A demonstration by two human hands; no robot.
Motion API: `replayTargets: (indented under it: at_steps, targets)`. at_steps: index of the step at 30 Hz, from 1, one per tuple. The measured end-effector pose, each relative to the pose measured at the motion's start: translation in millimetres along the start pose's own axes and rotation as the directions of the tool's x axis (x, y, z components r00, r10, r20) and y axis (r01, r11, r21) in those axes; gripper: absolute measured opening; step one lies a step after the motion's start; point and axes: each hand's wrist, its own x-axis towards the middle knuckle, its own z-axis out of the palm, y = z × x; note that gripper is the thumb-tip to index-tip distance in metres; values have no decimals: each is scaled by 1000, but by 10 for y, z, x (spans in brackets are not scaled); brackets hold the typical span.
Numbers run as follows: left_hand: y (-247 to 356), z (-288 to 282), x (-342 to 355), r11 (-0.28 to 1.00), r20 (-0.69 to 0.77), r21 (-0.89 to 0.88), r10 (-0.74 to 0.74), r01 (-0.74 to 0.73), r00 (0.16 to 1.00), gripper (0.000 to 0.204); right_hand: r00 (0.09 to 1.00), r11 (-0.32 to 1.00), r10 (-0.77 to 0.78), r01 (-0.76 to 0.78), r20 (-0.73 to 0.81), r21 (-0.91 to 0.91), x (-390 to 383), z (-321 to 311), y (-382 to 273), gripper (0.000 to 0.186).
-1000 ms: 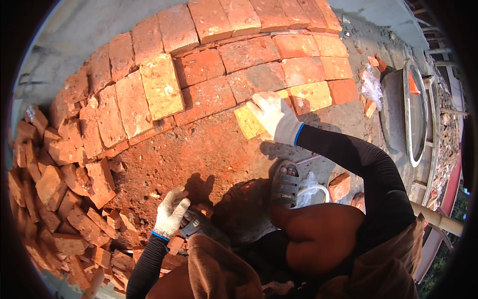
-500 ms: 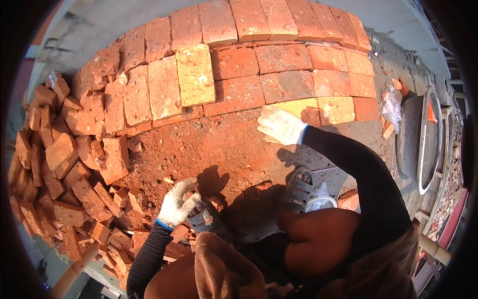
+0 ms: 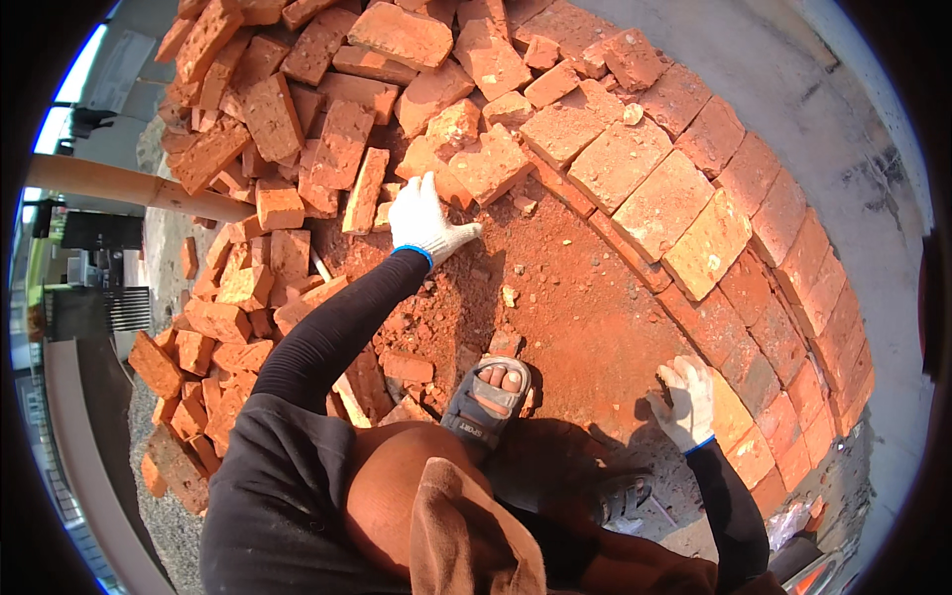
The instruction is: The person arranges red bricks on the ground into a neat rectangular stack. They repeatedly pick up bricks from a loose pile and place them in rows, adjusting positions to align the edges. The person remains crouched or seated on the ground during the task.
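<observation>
Left hand (image 3: pixel 428 223) spread, holding nothing; loose brick (image 3: pixel 442 171) sits just ahead, contact unclear. Right hand (image 3: pixel 686 405) half-open, empty, beside laid bricks (image 3: pixel 758 383).

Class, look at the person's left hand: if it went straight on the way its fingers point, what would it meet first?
The left hand would probably meet the loose orange-red brick just ahead of it; depth is unclear, so they may already touch.
</observation>
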Motion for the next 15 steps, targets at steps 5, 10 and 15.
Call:
replayTargets:
  at_steps: [5,10,15]
  targets:
    - [-93,269,325,971,-13,-201,-137,131,991,123,993,996,93,-93,65,-12,-45,-1,-120,58]
    - [-702,283,835,999,-419,-44,-34,18,907,70,963,984,180,-175,202,-42,-426,-38,-154,52]
    - [-1197,126,789,860,-383,13,-467,511,797,94,956,971,241,-237,168,-42,-625,-142,-274,44]
